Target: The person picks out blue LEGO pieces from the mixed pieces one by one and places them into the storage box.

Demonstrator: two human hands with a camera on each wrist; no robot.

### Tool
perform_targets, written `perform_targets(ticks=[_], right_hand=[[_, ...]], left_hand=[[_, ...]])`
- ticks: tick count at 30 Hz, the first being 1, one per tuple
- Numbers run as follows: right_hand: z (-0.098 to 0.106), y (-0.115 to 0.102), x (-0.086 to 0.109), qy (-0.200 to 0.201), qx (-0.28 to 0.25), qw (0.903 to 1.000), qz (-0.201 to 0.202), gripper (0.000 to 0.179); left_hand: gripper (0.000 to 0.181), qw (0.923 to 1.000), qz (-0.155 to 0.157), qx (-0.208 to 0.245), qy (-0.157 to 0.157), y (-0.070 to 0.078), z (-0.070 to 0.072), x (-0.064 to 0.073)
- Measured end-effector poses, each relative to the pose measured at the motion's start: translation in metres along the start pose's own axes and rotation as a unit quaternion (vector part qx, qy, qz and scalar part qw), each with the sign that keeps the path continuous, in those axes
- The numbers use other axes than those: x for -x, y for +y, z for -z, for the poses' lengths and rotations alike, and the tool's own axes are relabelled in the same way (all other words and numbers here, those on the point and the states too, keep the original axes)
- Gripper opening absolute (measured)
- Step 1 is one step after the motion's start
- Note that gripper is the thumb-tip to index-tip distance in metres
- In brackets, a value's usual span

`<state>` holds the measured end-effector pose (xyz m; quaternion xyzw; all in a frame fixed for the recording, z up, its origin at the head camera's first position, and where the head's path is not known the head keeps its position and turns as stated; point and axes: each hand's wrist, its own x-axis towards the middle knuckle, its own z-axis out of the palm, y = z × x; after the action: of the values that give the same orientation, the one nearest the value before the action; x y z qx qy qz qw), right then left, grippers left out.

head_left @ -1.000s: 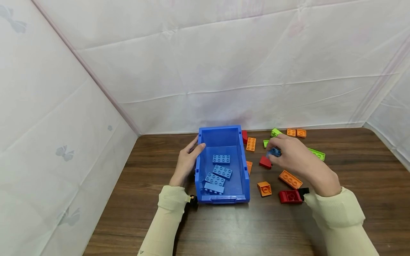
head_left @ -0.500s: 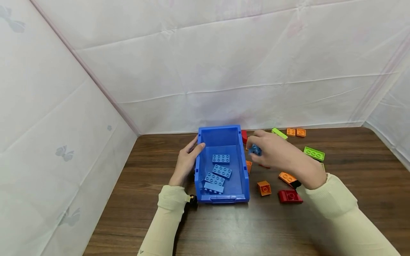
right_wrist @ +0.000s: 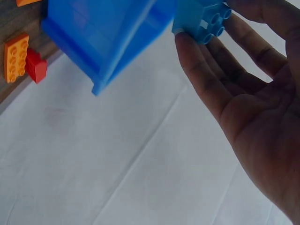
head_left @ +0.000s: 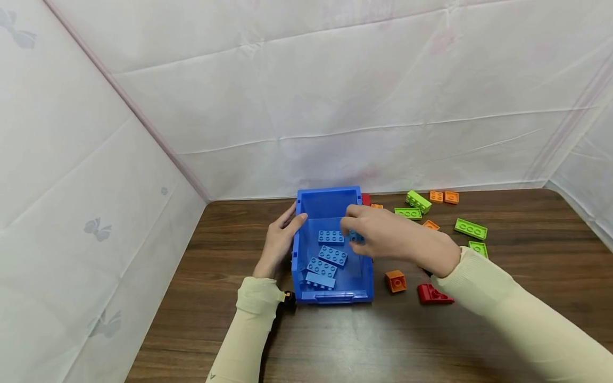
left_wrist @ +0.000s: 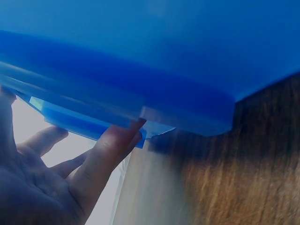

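Note:
A blue plastic bin [head_left: 332, 299] stands on the table. My left hand [head_left: 279, 243] grips its left wall, thumb at the rim and fingers along the outside; the left wrist view shows the bin wall [left_wrist: 187, 108] close up. Over the right side of the bin, my right hand [head_left: 399, 236] pinches a blue toy building brick [right_wrist: 199, 21], studs showing in the right wrist view. Inside the bin lie several more blue bricks [head_left: 332, 255], most with studs up and one on its side nearest the front.
Right of the bin, several loose bricks lie on the wooden table [head_left: 201, 319]: an orange sloped brick [head_left: 395, 281], a red piece [head_left: 433, 294], a green brick [head_left: 418, 202], a green plate [head_left: 471, 229] and small orange pieces [head_left: 451, 197]. A white cloth wall [head_left: 268, 106] rises behind.
My right hand has carried the blue brick leftward from among the loose bricks to over the bin. The left hand and the bin stay in place.

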<state>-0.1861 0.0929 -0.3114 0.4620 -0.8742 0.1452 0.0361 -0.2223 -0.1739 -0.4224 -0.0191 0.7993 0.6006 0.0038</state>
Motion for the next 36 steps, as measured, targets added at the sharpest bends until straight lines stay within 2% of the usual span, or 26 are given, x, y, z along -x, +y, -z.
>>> perform_targets(ticks=[9, 17, 24, 31, 36], right_hand=[[-0.023, -0.004, -0.014, -0.088, -0.012, 0.9957, 0.027, 0.015], [-0.04, -0.002, -0.024, -0.118, -0.009, 0.9915, 0.053, 0.014], [-0.049, -0.005, -0.036, -0.167, 0.007, 0.9855, 0.028, 0.021], [-0.061, -0.011, -0.044, -0.247, 0.028, 0.9686, -0.016, 0.04], [-0.066, -0.011, -0.044, -0.254, 0.038, 0.9663, -0.023, 0.034]], left_hand=[[0.069, 0.9999, 0.01, 0.003, 0.001, -0.002, 0.001, 0.001], [0.07, 0.9999, 0.008, 0.014, -0.006, -0.002, 0.002, 0.0], [0.07, 0.9996, 0.01, 0.024, -0.009, -0.002, 0.002, 0.0], [0.068, 0.9998, 0.003, 0.016, -0.007, -0.002, 0.001, 0.0], [0.068, 0.9999, 0.001, 0.011, -0.006, -0.002, 0.001, 0.0]])
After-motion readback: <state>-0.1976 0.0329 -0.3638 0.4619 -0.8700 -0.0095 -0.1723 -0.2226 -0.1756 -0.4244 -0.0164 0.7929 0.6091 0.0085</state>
